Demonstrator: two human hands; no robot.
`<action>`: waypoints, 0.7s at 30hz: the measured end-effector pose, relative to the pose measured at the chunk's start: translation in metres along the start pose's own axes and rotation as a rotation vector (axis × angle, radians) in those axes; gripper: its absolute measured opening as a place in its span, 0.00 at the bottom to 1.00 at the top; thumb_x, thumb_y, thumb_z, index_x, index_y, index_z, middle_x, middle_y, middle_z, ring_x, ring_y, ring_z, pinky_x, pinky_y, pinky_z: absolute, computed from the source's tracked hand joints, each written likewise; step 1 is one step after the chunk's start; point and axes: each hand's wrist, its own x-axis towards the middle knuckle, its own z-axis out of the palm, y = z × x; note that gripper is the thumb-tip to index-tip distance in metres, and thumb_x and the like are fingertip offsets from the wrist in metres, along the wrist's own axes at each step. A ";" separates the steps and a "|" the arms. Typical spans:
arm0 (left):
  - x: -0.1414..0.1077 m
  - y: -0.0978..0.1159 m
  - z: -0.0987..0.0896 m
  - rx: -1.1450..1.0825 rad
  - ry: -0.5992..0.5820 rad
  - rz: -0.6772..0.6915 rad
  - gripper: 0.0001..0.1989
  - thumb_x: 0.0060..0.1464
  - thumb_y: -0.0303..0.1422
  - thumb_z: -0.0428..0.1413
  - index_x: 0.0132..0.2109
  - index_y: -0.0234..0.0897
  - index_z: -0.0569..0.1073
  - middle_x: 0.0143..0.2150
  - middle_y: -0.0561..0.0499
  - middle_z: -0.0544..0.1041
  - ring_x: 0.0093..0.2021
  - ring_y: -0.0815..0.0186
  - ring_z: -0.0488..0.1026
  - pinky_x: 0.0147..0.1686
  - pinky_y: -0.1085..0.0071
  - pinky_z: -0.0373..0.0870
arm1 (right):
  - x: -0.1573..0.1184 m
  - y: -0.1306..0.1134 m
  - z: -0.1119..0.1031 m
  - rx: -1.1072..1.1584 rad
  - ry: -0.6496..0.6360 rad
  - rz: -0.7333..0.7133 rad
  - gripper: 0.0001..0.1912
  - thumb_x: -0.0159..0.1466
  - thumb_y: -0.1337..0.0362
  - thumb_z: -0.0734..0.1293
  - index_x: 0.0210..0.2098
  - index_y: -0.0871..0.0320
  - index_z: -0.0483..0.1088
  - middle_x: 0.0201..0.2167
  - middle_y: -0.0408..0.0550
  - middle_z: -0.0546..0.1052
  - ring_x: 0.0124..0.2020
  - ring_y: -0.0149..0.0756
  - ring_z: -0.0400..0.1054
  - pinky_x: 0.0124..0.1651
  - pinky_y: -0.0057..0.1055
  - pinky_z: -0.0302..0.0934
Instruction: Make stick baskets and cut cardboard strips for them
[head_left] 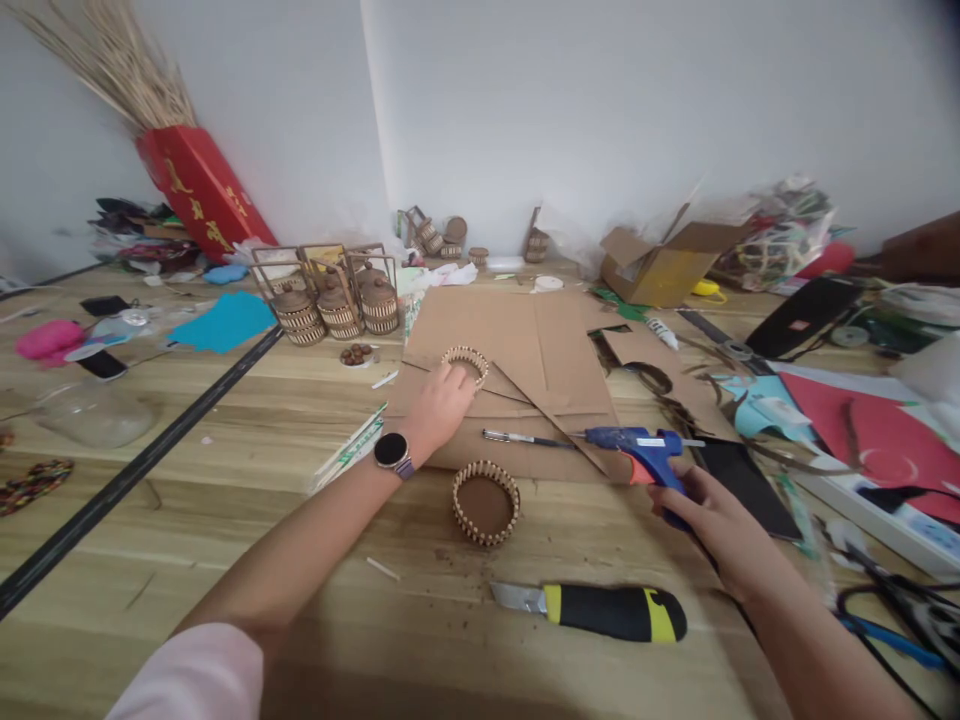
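Observation:
My left hand (444,402), with a watch on its wrist, closes its fingers on the near rim of a small woven ring (466,353) that rests on a cardboard sheet (487,320). Its fingertips are partly hidden. My right hand (705,510) is wrapped round the grip of a blue glue gun (637,440), whose nozzle points left over the cardboard. Between the hands stands a round woven basket (486,505) with a brown bottom. Thin dark strips (544,410) and a pen (525,438) lie near the nozzle.
A utility knife (611,611) lies at the front, blade out to the left. Lidded baskets with handles (341,305) stand at the back left, beside blue sheets (225,322). Toward the right are an open carton (664,265), a power strip (877,515) and scissors (900,600).

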 end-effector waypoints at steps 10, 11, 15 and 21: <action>-0.018 -0.004 0.026 -0.087 -0.139 -0.041 0.05 0.61 0.25 0.54 0.36 0.33 0.74 0.40 0.43 0.74 0.46 0.56 0.70 0.45 0.62 0.69 | 0.028 -0.004 0.040 0.434 -0.226 0.157 0.12 0.50 0.67 0.69 0.35 0.56 0.73 0.39 0.51 0.82 0.42 0.43 0.79 0.48 0.38 0.75; -0.018 -0.003 0.024 -0.104 -0.141 -0.049 0.05 0.61 0.26 0.54 0.37 0.33 0.74 0.41 0.43 0.75 0.46 0.56 0.70 0.45 0.62 0.69 | 0.031 -0.006 0.044 0.466 -0.231 0.157 0.13 0.50 0.68 0.69 0.36 0.56 0.73 0.42 0.51 0.82 0.45 0.43 0.78 0.51 0.38 0.74; -0.019 0.003 0.012 -0.194 -0.136 -0.094 0.05 0.62 0.28 0.53 0.39 0.35 0.74 0.42 0.45 0.75 0.46 0.58 0.72 0.46 0.64 0.69 | 0.045 -0.010 0.054 0.537 -0.220 0.136 0.15 0.49 0.70 0.70 0.38 0.56 0.74 0.43 0.48 0.82 0.49 0.41 0.76 0.55 0.33 0.71; -0.029 0.000 -0.010 -0.323 -0.086 -0.261 0.06 0.63 0.28 0.49 0.39 0.37 0.71 0.38 0.46 0.77 0.39 0.58 0.74 0.38 0.65 0.68 | 0.053 -0.010 0.045 0.542 -0.156 0.077 0.18 0.48 0.69 0.71 0.40 0.55 0.74 0.43 0.47 0.82 0.50 0.41 0.76 0.51 0.31 0.73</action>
